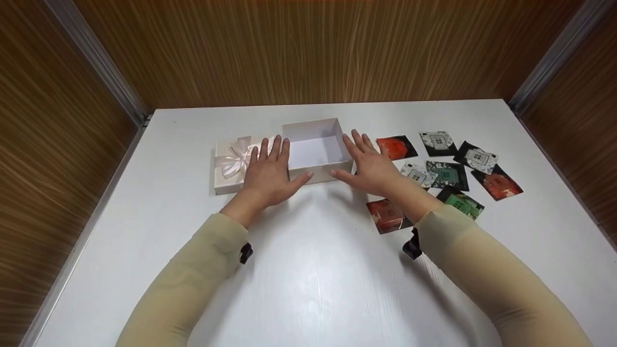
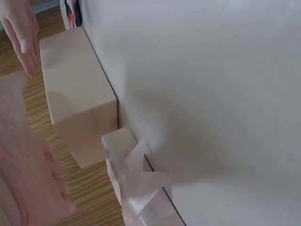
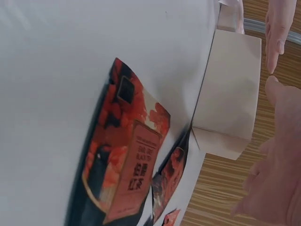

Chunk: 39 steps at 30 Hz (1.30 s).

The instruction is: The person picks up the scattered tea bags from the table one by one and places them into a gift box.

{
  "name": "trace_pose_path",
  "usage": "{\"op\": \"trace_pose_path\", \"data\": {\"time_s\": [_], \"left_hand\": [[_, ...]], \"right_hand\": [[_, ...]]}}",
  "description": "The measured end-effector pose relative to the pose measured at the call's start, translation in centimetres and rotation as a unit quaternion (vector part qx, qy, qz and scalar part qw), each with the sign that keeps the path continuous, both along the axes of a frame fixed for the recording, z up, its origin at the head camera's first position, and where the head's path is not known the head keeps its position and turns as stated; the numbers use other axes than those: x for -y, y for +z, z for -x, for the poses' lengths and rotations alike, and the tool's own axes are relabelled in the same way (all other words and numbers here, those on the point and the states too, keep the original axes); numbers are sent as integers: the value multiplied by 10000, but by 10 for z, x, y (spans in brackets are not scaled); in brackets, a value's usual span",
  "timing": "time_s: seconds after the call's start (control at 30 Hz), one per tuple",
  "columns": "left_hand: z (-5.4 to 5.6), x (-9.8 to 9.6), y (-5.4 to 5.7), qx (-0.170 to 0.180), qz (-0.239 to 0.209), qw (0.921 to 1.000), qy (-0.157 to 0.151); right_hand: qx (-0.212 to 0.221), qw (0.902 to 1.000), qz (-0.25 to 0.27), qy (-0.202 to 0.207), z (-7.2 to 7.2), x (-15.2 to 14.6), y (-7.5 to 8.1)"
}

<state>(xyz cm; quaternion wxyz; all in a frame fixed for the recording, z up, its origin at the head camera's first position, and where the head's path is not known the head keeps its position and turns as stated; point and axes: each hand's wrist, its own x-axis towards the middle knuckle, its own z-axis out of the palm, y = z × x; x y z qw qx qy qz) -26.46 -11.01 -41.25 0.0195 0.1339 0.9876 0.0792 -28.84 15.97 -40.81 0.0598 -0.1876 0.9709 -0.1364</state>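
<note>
An open cream gift box (image 1: 313, 149) stands on the table with its white inside showing. Left of it lies the box lid (image 1: 224, 183), topped by a pale pink ribbon bow (image 1: 236, 158). My left hand (image 1: 270, 176), fingers straight and spread, hovers over the lid's right part and the box's near left corner. Above the box's right side is my right hand (image 1: 373, 168), flat with fingers extended, the fingertips close to the rim. Both palms face down and neither hand holds anything. In the left wrist view the left hand (image 2: 28, 160) shows above the box (image 2: 80, 80).
Several tea sachets lie scattered on the right, among them a red one (image 1: 385, 216), a green one (image 1: 462, 203) and a dark teal one (image 1: 448, 175). Some overlap. The white table (image 1: 308, 279) meets wood-grain panels (image 1: 308, 53) at the back and sides.
</note>
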Motion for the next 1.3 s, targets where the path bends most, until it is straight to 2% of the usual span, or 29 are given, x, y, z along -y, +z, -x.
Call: {"op": "trace_pose_path", "data": {"time_s": [0.23,0.47,0.8,1.0,1.3], "left_hand": [[0,-4,-6,189,-91,9998,-75],[2,-5,-6,122,-92,9998,-104],[0,-6,-4,-91,229,9994,-253],[-6,-6,-3,-247,304,9986,-341],[-17,-6,-4,-201,342,9983,-427]], "right_hand": [[294,9993,71,211,-1,4,-9],[316,9992,95,207,-4,2,-9],[132,9993,71,346,-17,-1,-10],[-102,9991,-4,408,-28,-2,-11],[-471,9969,-43,625,-43,-5,-17]]}}
